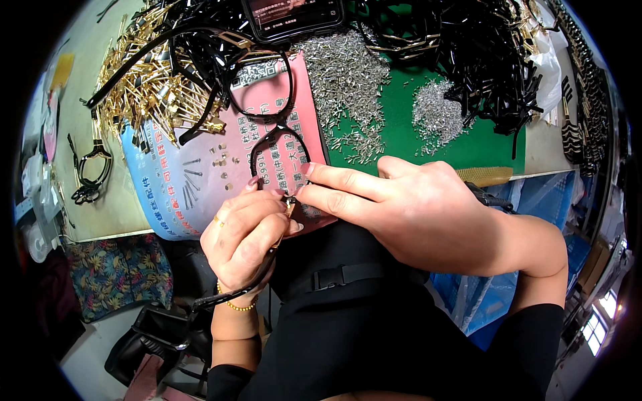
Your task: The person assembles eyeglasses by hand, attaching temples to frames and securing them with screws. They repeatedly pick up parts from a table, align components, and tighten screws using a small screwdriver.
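A black eyeglass frame [291, 100] stretches from the far part of the table toward me, its near end between my hands. My left hand [244, 234] is closed round the near corner and a black-and-gold temple arm [231, 294], which runs down past my wrist. My right hand [418, 207] presses its fingers on the same corner from the right; its thumb is hidden. From under the right wrist sticks out a black handle-like thing [491, 199], whose other end I cannot see. The hinge is mostly covered by fingers.
Gold temple parts [160, 93] are heaped far left, black temple arms [495, 87] far right. Small metal pieces [351, 87] and a smaller silvery pile [438, 113] lie on the green mat [401, 150]. Loose screws [190, 184] rest on a printed sheet [150, 194]. A phone [294, 20] stands behind.
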Demonstrator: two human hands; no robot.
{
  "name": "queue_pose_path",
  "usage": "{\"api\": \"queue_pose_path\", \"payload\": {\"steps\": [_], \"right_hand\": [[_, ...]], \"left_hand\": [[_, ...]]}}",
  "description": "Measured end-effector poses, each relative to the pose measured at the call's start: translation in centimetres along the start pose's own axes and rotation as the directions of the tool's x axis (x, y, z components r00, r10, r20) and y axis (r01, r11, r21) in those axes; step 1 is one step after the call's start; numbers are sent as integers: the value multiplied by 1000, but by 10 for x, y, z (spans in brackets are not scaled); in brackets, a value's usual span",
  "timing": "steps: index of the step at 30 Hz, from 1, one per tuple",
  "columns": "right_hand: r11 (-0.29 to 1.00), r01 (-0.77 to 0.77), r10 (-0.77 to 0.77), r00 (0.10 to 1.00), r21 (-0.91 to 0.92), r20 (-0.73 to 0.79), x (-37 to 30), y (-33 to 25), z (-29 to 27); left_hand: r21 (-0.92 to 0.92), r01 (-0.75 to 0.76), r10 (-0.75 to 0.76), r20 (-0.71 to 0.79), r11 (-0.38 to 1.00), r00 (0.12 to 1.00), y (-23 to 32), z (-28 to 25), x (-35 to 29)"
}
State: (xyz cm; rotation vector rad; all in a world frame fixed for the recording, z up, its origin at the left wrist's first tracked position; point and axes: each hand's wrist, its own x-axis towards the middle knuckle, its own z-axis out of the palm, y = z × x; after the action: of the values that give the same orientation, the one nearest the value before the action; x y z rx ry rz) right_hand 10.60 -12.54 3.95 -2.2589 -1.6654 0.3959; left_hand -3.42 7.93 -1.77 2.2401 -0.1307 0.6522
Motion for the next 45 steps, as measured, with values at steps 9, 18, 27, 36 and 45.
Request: {"api": "queue_pose_path", "payload": {"steps": [9,18,27,36,45], "right_hand": [[999,1,-4,997,41,72,2,3,-7],[1000,-3,2,998,14,63,5,-2,-6],[999,43,-45,994,25,104,10,-1,-13],[963,69,-98,990,-262,-100,12,-6,7],[986,11,-43,980,-167,-192,7,-6,9]], "left_hand": [[-31,94,-88,152,995,984,-3,-8,22],[-55,13,-7,115,998,993,-13,-7,4],[-40,-51,55,115,998,992,-18,-9,9],[-190,276,-259,111,942,960,-11,-5,-3],[5,32,-32,-27,999,999,-5,-5,5]]}}
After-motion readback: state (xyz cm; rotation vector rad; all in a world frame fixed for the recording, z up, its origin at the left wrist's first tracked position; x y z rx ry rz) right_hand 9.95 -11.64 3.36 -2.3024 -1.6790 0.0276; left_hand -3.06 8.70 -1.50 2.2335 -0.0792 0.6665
